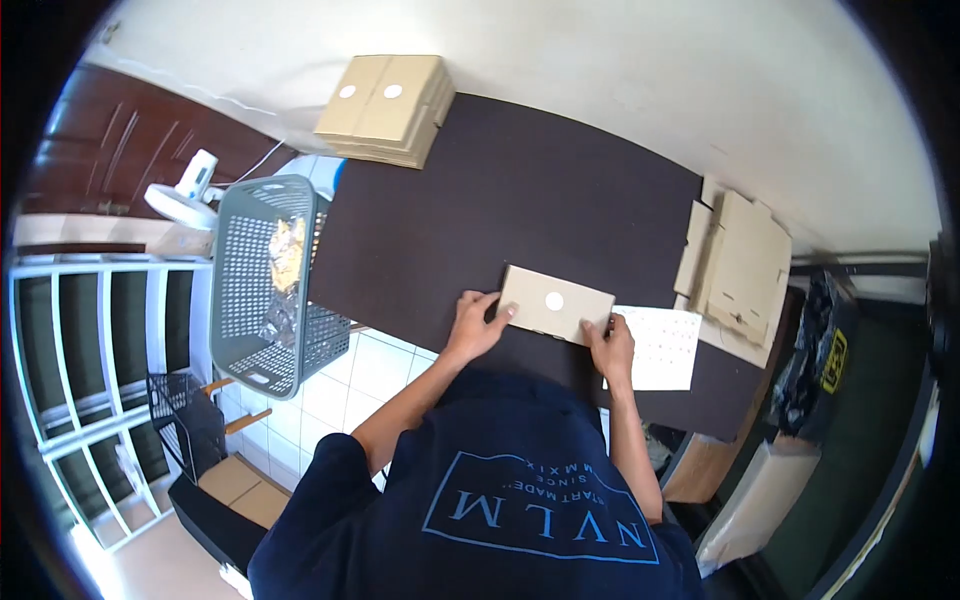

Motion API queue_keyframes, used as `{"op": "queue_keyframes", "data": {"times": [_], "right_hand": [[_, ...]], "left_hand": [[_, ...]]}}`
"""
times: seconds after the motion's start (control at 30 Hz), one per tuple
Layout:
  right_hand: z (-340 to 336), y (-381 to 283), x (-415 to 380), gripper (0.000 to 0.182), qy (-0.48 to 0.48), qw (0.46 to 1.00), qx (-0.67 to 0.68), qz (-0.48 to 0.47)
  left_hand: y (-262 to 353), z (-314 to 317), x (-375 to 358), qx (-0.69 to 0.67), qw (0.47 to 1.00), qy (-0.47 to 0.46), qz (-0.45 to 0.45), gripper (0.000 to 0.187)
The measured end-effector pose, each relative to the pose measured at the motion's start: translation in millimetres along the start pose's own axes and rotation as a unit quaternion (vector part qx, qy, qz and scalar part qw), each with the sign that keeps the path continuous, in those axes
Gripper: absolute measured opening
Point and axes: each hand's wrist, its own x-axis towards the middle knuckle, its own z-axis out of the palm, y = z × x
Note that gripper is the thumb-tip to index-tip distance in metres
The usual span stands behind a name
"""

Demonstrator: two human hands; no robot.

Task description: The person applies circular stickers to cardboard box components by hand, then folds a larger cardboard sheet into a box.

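A small brown cardboard box (535, 290) with a round white sticker on top lies on the dark table in front of me. My left hand (478, 325) grips its left end, thumb on the upper face and fingers around the side. At the box's right end, my right hand (610, 347) holds the corner with its thumb on top. Beside the right hand lies a white sheet (655, 348) with rows of small marks too fine to read.
Stacked boxes with white stickers (385, 105) stand at the table's (530, 180) far left corner. Flat cardboard pieces (745, 265) lie along the right edge. A grey plastic basket (258, 330) holding plastic-wrapped items is at the left, near a white fan (185, 200).
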Motion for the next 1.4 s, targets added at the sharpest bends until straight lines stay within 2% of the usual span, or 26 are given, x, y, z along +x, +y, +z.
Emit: {"op": "queue_keyframes", "data": {"times": [0.03, 0.1, 0.27, 0.33, 0.4, 0.47, 0.5, 0.53, 0.57, 0.7, 0.73, 0.8, 0.83, 0.9, 1.03, 1.1, 1.13, 1.2, 1.23, 1.37, 1.4], "right_hand": [[2.5, -4.9, 2.8, 0.052, -0.005, 1.000, 0.000, -0.011], [3.6, -13.6, 7.8, 0.055, 0.012, 0.998, 0.047, -0.033], [1.6, -44.2, 40.1, 0.052, 0.017, 0.987, 0.077, -0.138], [-8.7, -60.6, 48.3, 0.045, -0.072, 0.962, 0.259, -0.056], [-14.2, -65.7, 52.1, 0.040, -0.076, 0.948, 0.306, -0.052], [-21.5, -66.2, 52.5, 0.039, -0.074, 0.932, 0.351, -0.049], [-24.6, -64.7, 50.9, 0.034, -0.068, 0.934, 0.349, -0.043], [-26.7, -56.9, 51.7, 0.034, -0.069, 0.933, 0.349, -0.047], [-29.0, -46.6, 53.1, 0.032, -0.078, 0.930, 0.359, -0.033], [-38.0, -15.8, 46.1, 0.026, -0.079, 0.926, 0.368, 0.012], [-39.4, -7.6, 44.9, 0.024, -0.077, 0.927, 0.365, 0.032], [-40.5, 7.7, 43.3, 0.022, -0.083, 0.921, 0.379, 0.039], [-41.0, 12.9, 42.2, 0.019, -0.085, 0.915, 0.392, 0.049], [-43.5, 19.6, 39.8, 0.018, -0.080, 0.915, 0.392, 0.060], [-52.4, 26.0, 33.8, 0.016, -0.059, 0.911, 0.398, 0.086], [-55.9, 30.0, 29.5, 0.016, -0.045, 0.907, 0.407, 0.096], [-56.3, 36.0, 27.5, 0.016, -0.041, 0.907, 0.408, 0.099], [-56.1, 45.5, 24.6, 0.016, -0.024, 0.897, 0.426, 0.113], [-56.9, 48.6, 22.0, 0.016, -0.019, 0.896, 0.428, 0.119], [-59.3, 53.0, 16.5, 0.016, -0.015, 0.885, 0.444, 0.137], [-61.1, 52.1, 16.2, 0.015, -0.013, 0.886, 0.441, 0.142]], "left_hand": [[0.0, -4.5, 5.6, 0.003, 1.000, 0.011, -0.004, 0.039], [1.1, -13.3, 16.5, -0.199, 0.963, -0.086, -0.162, 0.043], [-30.3, -20.0, 35.1, -0.312, 0.937, -0.073, -0.139, 0.043], [-20.5, -41.0, 44.5, -0.366, 0.900, -0.081, -0.223, 0.050], [-36.7, -46.0, 53.9, -0.368, 0.902, -0.079, -0.214, 0.052], [-44.9, -56.7, 64.8, -0.392, 0.893, -0.031, -0.218, 0.048], [-47.2, -67.0, 70.9, -0.401, 0.894, -0.003, -0.201, 0.040], [-48.8, -76.2, 78.9, -0.440, 0.880, 0.057, -0.170, 0.042], [-53.8, -90.5, 89.5, -0.411, 0.893, 0.100, -0.154, 0.042], [-55.3, -173.6, 146.2, -0.454, 0.867, 0.185, -0.091, 0.036], [-57.7, -192.2, 166.8, -0.430, 0.872, 0.214, -0.090, 0.037], [-41.4, -232.5, 203.7, -0.435, 0.851, 0.247, -0.161, 0.036], [-67.4, -247.6, 231.4, -0.408, 0.869, 0.236, -0.152, 0.035], [-67.0, -266.1, 271.7, -0.399, 0.855, 0.293, -0.155, 0.038], [-117.6, -285.3, 348.0, -0.403, 0.840, 0.306, -0.197, 0.045], [-130.0, -287.2, 371.5, -0.456, 0.795, 0.342, -0.206, 0.057], [-130.5, -282.9, 376.4, -0.457, 0.796, 0.338, -0.206, 0.057], [-129.4, -276.6, 381.5, -0.488, 0.747, 0.408, -0.197, 0.068], [-127.6, -272.5, 380.9, -0.509, 0.733, 0.407, -0.192, 0.071], [-151.1, -257.1, 388.1, -0.512, 0.733, 0.419, -0.156, 0.073], [-152.2, -258.7, 387.8, -0.448, 0.781, 0.398, -0.178, 0.072]]}}
